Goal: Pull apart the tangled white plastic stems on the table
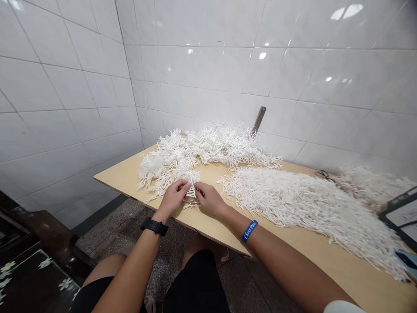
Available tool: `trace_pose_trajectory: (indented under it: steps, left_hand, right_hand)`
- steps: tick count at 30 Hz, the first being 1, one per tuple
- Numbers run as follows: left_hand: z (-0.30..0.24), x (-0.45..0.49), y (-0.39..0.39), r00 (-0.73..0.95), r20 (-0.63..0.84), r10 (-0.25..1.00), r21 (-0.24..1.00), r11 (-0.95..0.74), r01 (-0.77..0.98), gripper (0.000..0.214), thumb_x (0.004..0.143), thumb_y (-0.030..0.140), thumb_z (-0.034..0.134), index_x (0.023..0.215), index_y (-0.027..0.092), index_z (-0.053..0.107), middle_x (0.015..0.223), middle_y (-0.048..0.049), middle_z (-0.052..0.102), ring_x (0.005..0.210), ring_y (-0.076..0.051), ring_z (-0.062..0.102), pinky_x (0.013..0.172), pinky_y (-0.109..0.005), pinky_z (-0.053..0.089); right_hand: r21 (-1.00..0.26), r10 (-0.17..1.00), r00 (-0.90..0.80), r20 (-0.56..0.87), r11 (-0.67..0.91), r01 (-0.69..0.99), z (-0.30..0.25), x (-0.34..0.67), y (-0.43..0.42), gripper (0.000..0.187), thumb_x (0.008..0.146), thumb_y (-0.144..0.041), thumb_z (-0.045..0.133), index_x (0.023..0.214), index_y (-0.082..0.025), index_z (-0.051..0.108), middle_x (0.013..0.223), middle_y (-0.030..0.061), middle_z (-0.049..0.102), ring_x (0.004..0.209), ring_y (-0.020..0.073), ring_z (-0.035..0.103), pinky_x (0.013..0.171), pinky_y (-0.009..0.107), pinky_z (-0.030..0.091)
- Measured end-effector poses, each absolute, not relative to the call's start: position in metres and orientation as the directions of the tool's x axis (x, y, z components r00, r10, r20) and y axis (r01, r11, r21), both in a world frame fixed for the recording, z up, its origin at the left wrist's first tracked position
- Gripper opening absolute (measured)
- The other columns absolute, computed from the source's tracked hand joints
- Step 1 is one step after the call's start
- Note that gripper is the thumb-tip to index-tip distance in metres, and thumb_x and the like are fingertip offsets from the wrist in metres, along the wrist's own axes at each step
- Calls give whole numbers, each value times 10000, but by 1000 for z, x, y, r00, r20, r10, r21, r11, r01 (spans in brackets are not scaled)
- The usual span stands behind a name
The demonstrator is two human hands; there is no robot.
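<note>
My left hand (175, 196) and my right hand (208, 199) meet near the table's front edge, fingers pinched. Between them is a thin white branched piece (193, 188), perhaps plastic, with a straight stem and short side prongs. Both hands grip it; the exact fingertip contact is partly hidden. Just behind the hands, a tangled heap of similar white branched pieces (208, 145) curves across the table. On the right, a long flat pile of loose, thin white sticks (286, 195) spreads toward the table's right end.
The light wooden table (122, 174) stands against a tiled wall (202, 65). A metal bar (259, 119) sticks up behind the heap. Black loops (324, 174), perhaps scissor handles, lie at the back. A phone (407, 261) and a dark-edged object (402, 213) are far right.
</note>
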State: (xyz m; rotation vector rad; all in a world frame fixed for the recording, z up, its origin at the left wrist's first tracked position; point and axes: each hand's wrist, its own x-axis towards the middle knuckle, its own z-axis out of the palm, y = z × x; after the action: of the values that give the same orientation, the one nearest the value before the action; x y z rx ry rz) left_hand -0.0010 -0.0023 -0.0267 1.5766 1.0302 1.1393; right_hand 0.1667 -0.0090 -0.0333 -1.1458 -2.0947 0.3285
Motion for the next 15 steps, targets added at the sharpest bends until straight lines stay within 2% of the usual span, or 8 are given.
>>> trace_pose_trajectory:
  steps: [3, 8, 15]
  left_hand:
    - [-24, 2, -4, 260, 232, 937, 947, -279, 158, 339, 831, 509, 541, 775, 180, 598, 627, 23, 472, 578, -125, 429, 557, -243, 352]
    - [-18, 5, -7, 360, 235, 903, 934, -312, 173, 364, 846, 512, 511, 686, 186, 542, 610, 28, 466, 561, -121, 409, 545, -244, 320]
    - [-20, 1, -9, 343, 246, 907, 914, -335, 229, 406, 842, 494, 512, 578, 192, 446, 528, 38, 374, 522, -118, 337, 515, -248, 258]
  right_hand:
    - [-532, 799, -324, 507, 585, 611, -34, 169, -7, 176, 876, -127, 432, 892, -190, 595, 841, 34, 614, 758, 163, 543, 685, 262, 399]
    - [-481, 790, -296, 537, 575, 661, -35, 171, -6, 164, 866, -125, 453, 894, -189, 601, 826, 31, 600, 730, 163, 533, 670, 266, 393]
    - [-355, 793, -344, 503, 552, 755, -31, 169, -12, 190, 902, -169, 440, 955, -225, 614, 866, 26, 605, 737, 161, 539, 628, 261, 353]
